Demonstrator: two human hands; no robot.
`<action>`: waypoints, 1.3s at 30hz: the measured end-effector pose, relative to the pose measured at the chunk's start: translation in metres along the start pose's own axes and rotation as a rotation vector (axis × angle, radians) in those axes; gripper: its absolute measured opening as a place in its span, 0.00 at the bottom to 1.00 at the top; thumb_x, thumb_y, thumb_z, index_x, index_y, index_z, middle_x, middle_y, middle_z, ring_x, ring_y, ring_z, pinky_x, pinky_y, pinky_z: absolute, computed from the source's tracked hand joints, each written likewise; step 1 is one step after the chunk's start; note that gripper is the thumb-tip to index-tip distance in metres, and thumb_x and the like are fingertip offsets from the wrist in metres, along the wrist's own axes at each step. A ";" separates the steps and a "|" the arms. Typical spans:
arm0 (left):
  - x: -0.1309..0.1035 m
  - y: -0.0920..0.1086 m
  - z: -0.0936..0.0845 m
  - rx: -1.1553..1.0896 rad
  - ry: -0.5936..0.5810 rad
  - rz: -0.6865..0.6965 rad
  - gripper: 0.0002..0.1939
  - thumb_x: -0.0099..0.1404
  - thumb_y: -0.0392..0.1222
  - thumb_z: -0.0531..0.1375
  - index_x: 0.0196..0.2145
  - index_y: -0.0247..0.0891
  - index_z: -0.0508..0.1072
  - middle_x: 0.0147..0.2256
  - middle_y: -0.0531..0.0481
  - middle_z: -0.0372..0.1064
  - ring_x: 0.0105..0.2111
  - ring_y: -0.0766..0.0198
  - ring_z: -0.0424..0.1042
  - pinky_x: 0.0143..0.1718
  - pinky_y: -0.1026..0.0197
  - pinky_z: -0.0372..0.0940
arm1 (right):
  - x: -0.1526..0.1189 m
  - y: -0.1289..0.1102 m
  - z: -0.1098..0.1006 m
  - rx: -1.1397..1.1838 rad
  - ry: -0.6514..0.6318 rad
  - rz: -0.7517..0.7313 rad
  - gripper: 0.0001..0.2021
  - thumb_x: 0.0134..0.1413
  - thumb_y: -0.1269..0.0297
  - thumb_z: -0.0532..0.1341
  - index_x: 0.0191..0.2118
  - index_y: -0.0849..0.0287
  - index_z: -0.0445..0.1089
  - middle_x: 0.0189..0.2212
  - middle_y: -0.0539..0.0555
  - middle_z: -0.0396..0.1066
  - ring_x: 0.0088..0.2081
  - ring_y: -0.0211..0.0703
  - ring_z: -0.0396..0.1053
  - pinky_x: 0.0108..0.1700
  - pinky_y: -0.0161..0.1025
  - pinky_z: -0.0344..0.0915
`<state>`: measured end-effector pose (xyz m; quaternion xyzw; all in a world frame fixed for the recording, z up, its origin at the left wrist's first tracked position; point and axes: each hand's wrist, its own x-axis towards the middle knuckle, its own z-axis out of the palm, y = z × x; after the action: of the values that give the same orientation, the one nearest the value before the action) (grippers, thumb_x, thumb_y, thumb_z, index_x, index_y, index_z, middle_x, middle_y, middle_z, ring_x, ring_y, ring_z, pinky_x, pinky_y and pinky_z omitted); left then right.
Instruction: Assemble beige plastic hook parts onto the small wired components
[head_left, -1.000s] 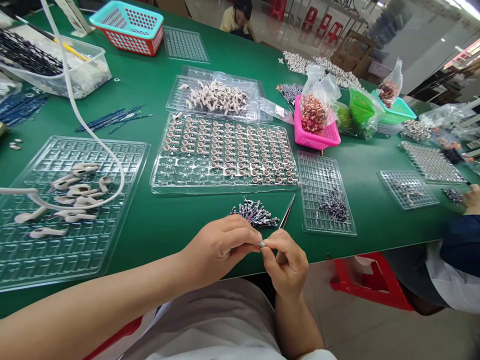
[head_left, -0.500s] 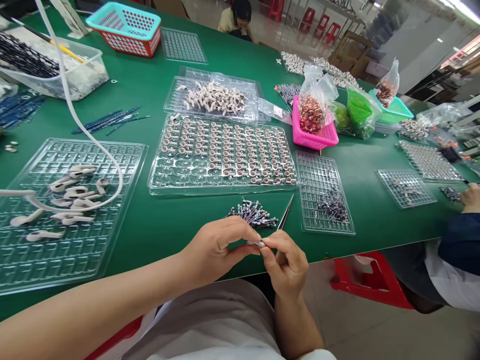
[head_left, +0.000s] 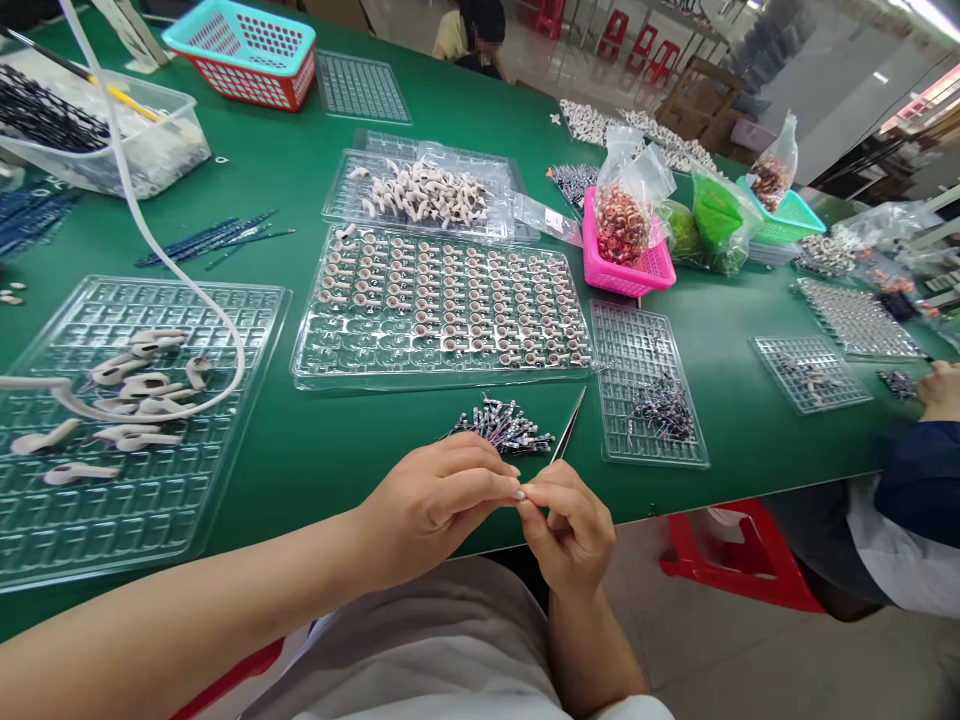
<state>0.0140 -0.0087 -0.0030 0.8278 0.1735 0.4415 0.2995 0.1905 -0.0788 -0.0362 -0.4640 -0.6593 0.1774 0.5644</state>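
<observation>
Pinching a small pale part (head_left: pixel 519 495) between their fingertips, the left hand (head_left: pixel 442 505) and right hand (head_left: pixel 571 520) are meeting near the front edge of the green table (head_left: pixel 315 450). Fingers are covering most of the part, so its full shape is not showing. For work this fine, a light, even pinch is probably serving best, one hand steadying while the other is guiding, with no thin wire being nipped or bent. Tweezers (head_left: pixel 568 425) are pointing away beyond the right hand, slim, metallic and tapering; their lower end is hiding behind it, so whether it is gripping them, one cannot tell.

Just past the fingers, a spiky heap (head_left: pixel 510 428) of dark, light-tipped bits is lying. Behind it, a glossy, clear moulded tray (head_left: pixel 345 378) is holding rows of matt, round-headed, short-stemmed shells, with bare hollows showing at the near left. More shells (head_left: pixel 431 190) are lying loose behind that. Leftward, a smooth white cable (head_left: pixel 34 382) is looping over another ribbed tray (head_left: pixel 232 470), where pale stemmed pieces (head_left: pixel 82 473) are lying askew.
</observation>
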 end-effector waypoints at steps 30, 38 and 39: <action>0.005 -0.001 -0.004 0.018 -0.026 -0.103 0.08 0.66 0.28 0.62 0.42 0.37 0.75 0.39 0.46 0.79 0.41 0.63 0.77 0.44 0.63 0.73 | -0.004 0.001 0.003 -0.047 0.078 0.010 0.13 0.55 0.75 0.63 0.44 0.52 0.71 0.28 0.49 0.72 0.27 0.38 0.69 0.31 0.38 0.69; 0.003 -0.001 -0.003 -0.013 -0.033 -0.145 0.09 0.65 0.28 0.63 0.41 0.37 0.75 0.39 0.47 0.79 0.41 0.63 0.77 0.45 0.63 0.72 | -0.005 0.001 0.003 -0.024 0.061 0.034 0.13 0.56 0.75 0.63 0.45 0.52 0.70 0.29 0.50 0.73 0.28 0.38 0.69 0.32 0.39 0.69; 0.003 -0.001 -0.003 -0.019 -0.037 -0.155 0.09 0.65 0.28 0.63 0.42 0.37 0.75 0.39 0.47 0.79 0.41 0.63 0.77 0.44 0.63 0.72 | -0.005 0.002 0.003 -0.019 0.064 0.036 0.13 0.56 0.74 0.63 0.45 0.52 0.70 0.30 0.50 0.73 0.28 0.38 0.69 0.32 0.39 0.69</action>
<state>0.0132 -0.0052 -0.0003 0.8169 0.2273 0.4034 0.3439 0.1885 -0.0813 -0.0411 -0.4866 -0.6341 0.1665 0.5774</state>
